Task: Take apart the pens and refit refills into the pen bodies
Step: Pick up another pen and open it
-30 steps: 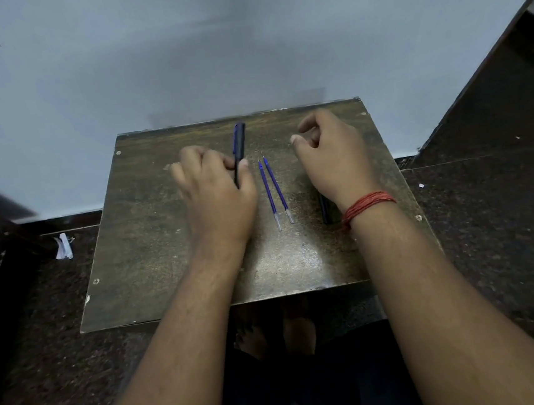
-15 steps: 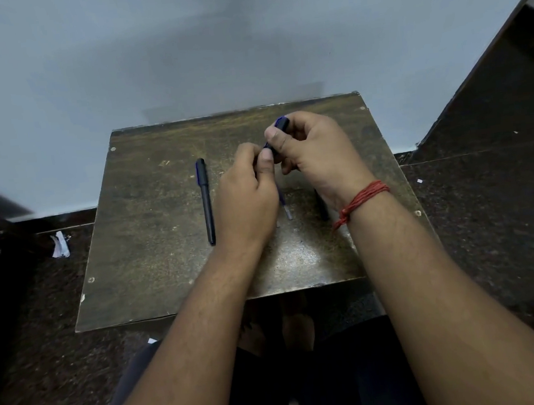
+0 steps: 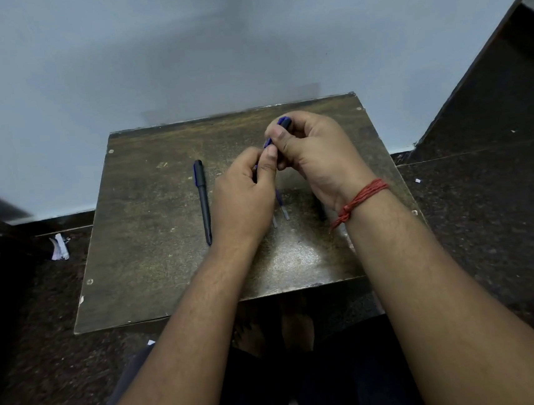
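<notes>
Two bare hands meet above a worn, mottled brown board [image 3: 154,262] at frame centre. Right hand [image 3: 315,157] and left hand [image 3: 243,204] both pinch a slim blue pen [image 3: 279,127], slanting upper right. Left of them a black pen [image 3: 204,205] lies lengthwise; two thin refills [image 3: 283,209] peek out below.

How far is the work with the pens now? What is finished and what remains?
Done: two loose refills already lie on the board, partly hidden by the hands. In hand: the left hand and right hand both grip a blue pen above the board. Left: the black pen lies whole and untouched; no refill looks refitted yet.
</notes>
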`<state>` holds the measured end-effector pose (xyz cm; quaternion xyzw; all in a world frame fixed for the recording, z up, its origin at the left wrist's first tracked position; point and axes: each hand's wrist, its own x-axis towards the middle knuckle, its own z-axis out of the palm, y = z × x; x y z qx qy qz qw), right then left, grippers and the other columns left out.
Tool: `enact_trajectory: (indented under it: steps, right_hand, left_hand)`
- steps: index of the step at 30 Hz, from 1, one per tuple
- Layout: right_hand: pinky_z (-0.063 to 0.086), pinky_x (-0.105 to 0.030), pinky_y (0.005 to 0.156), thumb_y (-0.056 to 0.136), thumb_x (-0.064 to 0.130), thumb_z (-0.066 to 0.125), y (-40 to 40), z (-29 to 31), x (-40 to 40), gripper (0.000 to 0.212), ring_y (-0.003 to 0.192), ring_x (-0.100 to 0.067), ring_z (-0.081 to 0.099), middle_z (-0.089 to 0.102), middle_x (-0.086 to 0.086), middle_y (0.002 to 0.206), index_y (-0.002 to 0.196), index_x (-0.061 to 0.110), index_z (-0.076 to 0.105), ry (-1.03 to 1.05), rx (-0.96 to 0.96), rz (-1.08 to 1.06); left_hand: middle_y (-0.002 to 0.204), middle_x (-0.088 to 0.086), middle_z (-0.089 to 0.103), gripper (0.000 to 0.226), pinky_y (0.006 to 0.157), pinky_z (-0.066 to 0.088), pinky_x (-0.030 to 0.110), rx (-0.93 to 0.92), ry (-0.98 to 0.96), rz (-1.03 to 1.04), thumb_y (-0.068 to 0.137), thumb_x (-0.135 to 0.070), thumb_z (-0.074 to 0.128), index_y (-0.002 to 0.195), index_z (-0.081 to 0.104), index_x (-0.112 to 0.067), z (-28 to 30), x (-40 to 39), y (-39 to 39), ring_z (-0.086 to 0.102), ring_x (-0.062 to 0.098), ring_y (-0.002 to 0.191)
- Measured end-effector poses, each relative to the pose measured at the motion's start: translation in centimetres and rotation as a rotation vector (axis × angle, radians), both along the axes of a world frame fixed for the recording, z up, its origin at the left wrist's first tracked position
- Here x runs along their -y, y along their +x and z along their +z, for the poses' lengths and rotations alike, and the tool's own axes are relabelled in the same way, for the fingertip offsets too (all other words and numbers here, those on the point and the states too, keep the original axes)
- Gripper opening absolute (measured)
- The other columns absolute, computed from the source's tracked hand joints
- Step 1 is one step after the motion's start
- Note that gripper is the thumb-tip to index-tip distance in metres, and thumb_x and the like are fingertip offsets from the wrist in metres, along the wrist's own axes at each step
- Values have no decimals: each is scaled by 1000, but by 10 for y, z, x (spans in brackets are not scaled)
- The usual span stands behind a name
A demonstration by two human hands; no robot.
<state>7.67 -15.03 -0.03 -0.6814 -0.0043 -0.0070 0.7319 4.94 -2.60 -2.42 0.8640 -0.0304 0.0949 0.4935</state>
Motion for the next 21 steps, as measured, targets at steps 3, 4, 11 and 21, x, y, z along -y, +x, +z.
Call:
enact_trajectory:
  steps: [3, 4, 11, 21]
  right_hand:
    - [52, -29, 63, 98, 5, 59, 1, 0, 1, 12, 71, -18, 59, 62, -7, 77, 87, 6, 64, 75, 31, -16]
    - [51, -27, 61, 98, 6, 59, 3, 2, 3, 12, 68, -16, 60, 63, -6, 76, 88, 5, 64, 133, 49, -65]
    - [53, -28, 61, 96, 20, 62, 12, 2, 45, 5, 67, -11, 63, 64, 4, 73, 98, 16, 65, -165, 154, -501]
    - [47, -36, 82, 100, 33, 50, 3, -14, 43, 27, 108, -33, 59, 68, -9, 107, 110, 15, 67, -1262, -27, -303]
  left_hand:
    - [71, -5, 67, 38, 63, 50, 38, 7, -6, 1, 103, -50, 45, 88, 66, -23, -1, -1, 0, 61, 10, 67]
    - [64, -9, 62, 40, 56, 44, 32, 18, -5, 4, 104, -49, 44, 85, 64, -20, -2, -1, 0, 56, 8, 60]
    - [61, -10, 46, 37, 48, 31, 23, 41, -90, 87, 107, -39, 40, 86, 59, -16, -2, 2, -2, 40, 3, 52]
    - [61, -10, 44, 29, 56, 35, 34, -8, -61, 154, 108, -33, 40, 101, 60, -14, -6, 0, -1, 40, 6, 54]
